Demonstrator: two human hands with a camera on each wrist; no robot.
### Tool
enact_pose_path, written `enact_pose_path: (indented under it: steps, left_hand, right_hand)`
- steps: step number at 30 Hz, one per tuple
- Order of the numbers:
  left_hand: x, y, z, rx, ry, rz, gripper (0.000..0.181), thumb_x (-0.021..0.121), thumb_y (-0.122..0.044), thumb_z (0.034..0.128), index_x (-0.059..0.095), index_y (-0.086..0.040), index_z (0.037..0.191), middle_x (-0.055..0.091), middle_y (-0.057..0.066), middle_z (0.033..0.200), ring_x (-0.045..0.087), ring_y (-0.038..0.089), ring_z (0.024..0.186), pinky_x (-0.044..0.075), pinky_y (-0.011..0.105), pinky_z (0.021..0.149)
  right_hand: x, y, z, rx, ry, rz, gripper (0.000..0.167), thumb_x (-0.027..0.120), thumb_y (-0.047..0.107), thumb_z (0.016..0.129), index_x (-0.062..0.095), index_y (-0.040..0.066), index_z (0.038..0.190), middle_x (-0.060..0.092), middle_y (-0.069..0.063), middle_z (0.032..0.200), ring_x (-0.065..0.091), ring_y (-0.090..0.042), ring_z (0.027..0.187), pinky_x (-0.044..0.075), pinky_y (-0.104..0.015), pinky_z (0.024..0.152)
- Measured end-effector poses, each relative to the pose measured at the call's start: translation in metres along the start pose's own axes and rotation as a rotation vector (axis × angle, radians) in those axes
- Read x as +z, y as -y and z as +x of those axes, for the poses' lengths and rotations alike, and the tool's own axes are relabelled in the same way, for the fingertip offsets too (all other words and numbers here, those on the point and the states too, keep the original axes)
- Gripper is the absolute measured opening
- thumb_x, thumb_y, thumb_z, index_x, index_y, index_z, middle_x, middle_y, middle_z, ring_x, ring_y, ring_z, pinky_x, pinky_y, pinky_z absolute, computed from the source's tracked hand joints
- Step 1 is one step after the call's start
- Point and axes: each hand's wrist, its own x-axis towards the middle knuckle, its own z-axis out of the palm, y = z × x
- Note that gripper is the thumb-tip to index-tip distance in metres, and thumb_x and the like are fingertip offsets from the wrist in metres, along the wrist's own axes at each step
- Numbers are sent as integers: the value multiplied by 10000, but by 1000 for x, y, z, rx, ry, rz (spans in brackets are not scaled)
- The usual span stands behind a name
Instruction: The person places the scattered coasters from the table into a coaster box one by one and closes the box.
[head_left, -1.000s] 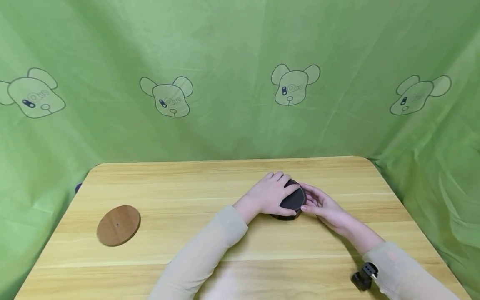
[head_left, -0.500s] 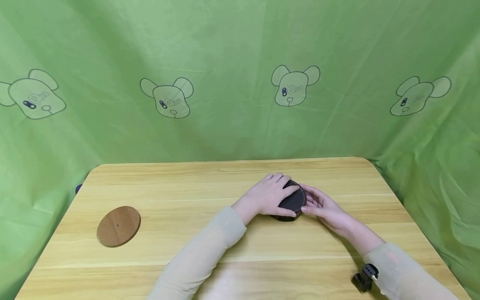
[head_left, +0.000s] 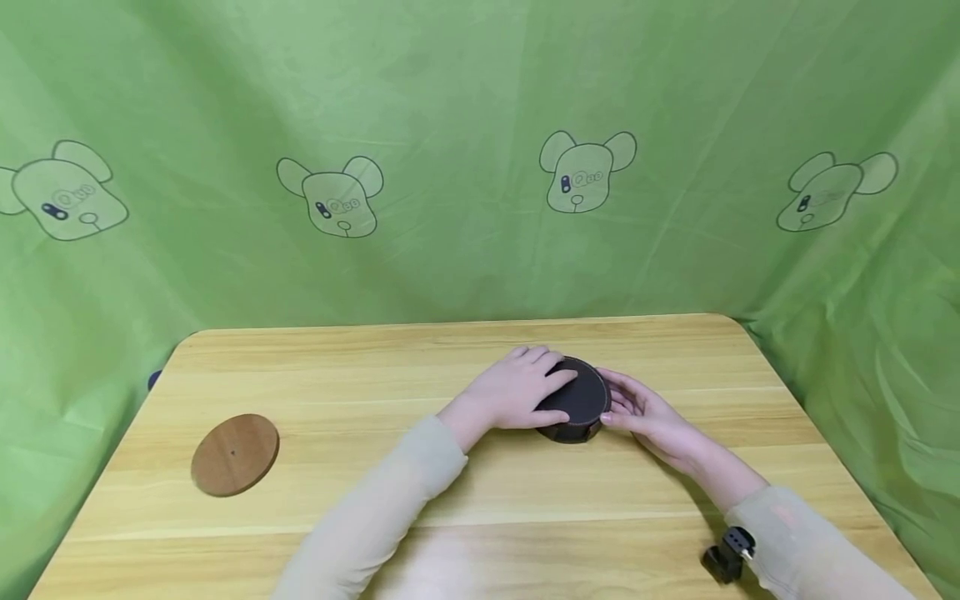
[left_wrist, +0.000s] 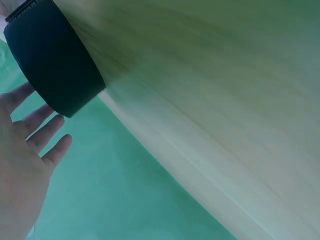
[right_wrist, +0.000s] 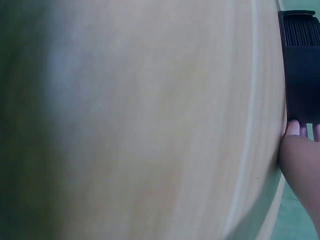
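Note:
A round black coaster holder with a stitched rim on its top stands on the table, right of the middle. In the right wrist view, a stack of thin ridged edges shows in an opening of its side. My right hand holds its right side, thumb toward the front and fingers behind. Over the left part of its top lies my left hand, fingers spread and thumb near the front rim. In the left wrist view those fingers look loosely extended beside the dark wall; some tips are hidden.
A flat brown wooden disc with a small dark centre mark lies at the table's left. A small black device is by the right sleeve. Green cloth with bear heads hangs behind the wooden table.
My left hand has slid left, uncovering more of the coaster holder's top. The right hand stays at its side. The holder itself has hardly moved.

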Motion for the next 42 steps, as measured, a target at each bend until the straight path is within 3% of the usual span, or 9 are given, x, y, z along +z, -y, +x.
enact_pose_path:
  steps: [15,18,22,24,26,32,39,42]
  left_hand:
    - [-6,24,-50,-26,1,-15,685,494,-613,1061,463,-204,1611,485,94,1620,441,282,1519,348,477,1273]
    - [-6,29,-62,-28,-10,-23,674,517,-597,1058,477,-195,1598,487,107,1617,450,305,1513,358,499,1264]
    - [-7,35,-77,-34,-22,-28,662,546,-573,1054,494,-174,1579,499,127,1604,469,327,1495,371,517,1251]
    - [-7,38,-85,-40,-21,-31,654,553,-562,1054,498,-170,1575,506,131,1596,473,329,1488,370,522,1249]
    - [-6,41,-93,-41,-19,-26,643,554,-556,1055,510,-166,1564,519,135,1583,485,333,1477,375,525,1245]
    - [2,50,-119,-62,-22,-27,634,568,-544,1051,532,-146,1544,550,148,1549,506,352,1454,396,548,1224]
    - [6,58,-152,-100,-31,-38,640,596,-533,1039,551,-122,1527,587,156,1505,530,369,1426,415,569,1198]
    - [8,61,-166,-111,-40,-30,640,618,-530,1026,571,-113,1508,611,151,1468,549,357,1393,429,561,1180]
  right_hand:
    - [0,-1,-1,8,-24,-7,870,688,-24,974,158,-66,1663,516,136,1412,560,96,1266,456,-91,1059]
    - [1,0,-2,6,-27,-10,882,698,-28,964,161,-68,1662,493,53,1469,546,104,1271,445,-80,1060]
    - [1,2,-2,11,-33,-24,887,704,-27,960,167,-60,1664,382,-219,1600,533,113,1270,438,-73,1058]
    - [1,1,-2,18,-36,-32,894,711,-21,957,167,-54,1667,328,-253,1631,526,120,1272,433,-70,1060]
    - [0,0,-1,26,-36,-31,902,716,-16,955,166,-47,1669,344,-220,1627,522,123,1276,429,-69,1064]
    - [-1,-2,-1,33,-37,-20,908,722,-19,949,170,-43,1669,453,51,1496,524,114,1284,433,-71,1065]
    - [1,0,-2,23,-34,-23,898,717,-22,952,172,-55,1664,413,-87,1568,522,106,1279,431,-68,1058]
    - [1,0,-2,21,-35,-22,892,713,-29,951,176,-58,1663,417,-85,1566,525,104,1279,434,-71,1060]
